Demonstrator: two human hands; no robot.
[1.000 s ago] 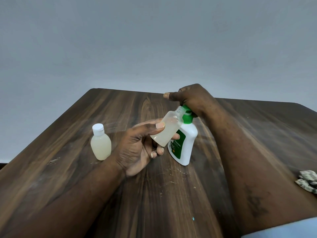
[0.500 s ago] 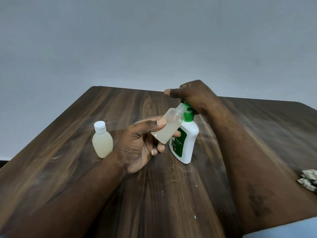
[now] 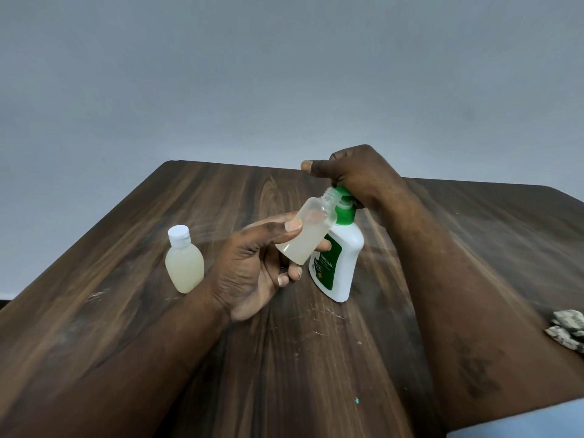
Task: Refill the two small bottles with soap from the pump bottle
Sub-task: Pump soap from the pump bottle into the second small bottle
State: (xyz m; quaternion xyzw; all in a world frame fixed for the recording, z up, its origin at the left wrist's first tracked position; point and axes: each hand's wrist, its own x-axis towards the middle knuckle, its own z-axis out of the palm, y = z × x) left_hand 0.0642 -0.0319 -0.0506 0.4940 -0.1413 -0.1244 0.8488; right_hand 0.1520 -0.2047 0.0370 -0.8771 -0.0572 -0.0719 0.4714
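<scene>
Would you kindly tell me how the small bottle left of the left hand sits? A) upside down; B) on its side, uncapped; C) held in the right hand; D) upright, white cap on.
D: the capped small bottle stands upright on the table with its white cap on, apart from the left hand, which grips the uncapped bottle at the pump bottle under the right hand.

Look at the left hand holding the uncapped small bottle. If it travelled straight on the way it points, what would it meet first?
Most likely the pump bottle: the left hand points right toward it, and the mouth of the uncapped bottle is at the green pump head. Whether they touch is unclear.
</scene>
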